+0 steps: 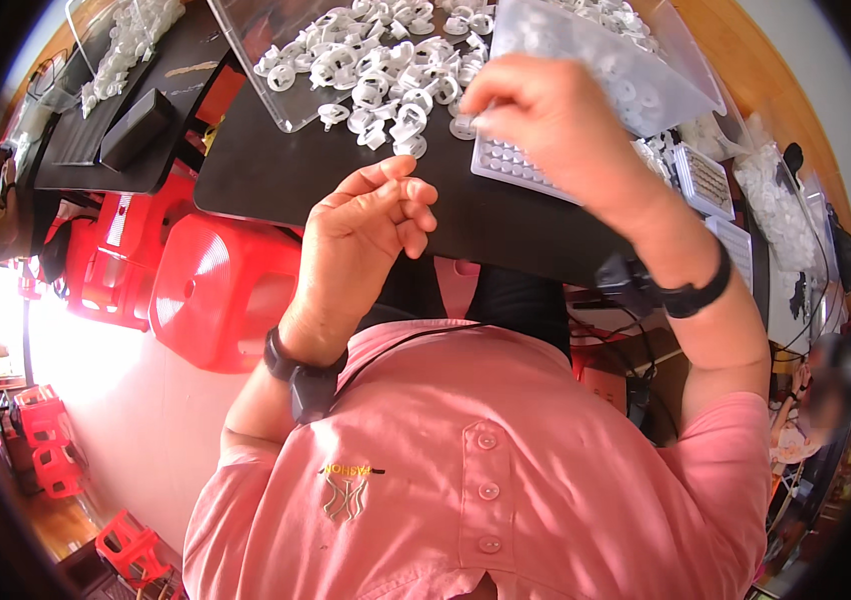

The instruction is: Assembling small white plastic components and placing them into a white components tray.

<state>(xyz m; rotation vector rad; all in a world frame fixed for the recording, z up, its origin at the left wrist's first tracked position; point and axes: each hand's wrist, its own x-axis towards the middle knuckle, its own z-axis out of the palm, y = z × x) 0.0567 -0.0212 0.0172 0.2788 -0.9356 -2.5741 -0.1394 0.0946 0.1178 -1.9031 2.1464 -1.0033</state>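
Dark table [266,185] under the work, rounded at its near left corner; pale floor [146,420] beyond it, with red plastic stools [208,285] at my left. Background bends strongly toward the rim of the view.

White plastic pieces [376,75], ring-shaped with small tabs, lie in a loose heap on the far part of the table, in front of me. Clear plastic container [254,75] at the left edge of the heap. Translucent bin [536,40], tilted, at the right; more white pieces show through its wall. White tray [516,168] with rows of round forms sits partly below my right forearm. Further white trays [704,182] stand farther right.

Left hand [358,225]: raised before the near edge of the heap, fingers loosely curled, thumb close against the index finger. Whether something small sits between them I cannot tell.

Right hand [551,115]: above the white tray and just in front of the bin, fingers bent, thumb and index brought close together, tips blurred. A pale bit shows near the tips; I cannot tell whether it is gripped.

Dark wristbands on both wrists, each with a black module. I wear a pink shirt [566,450].
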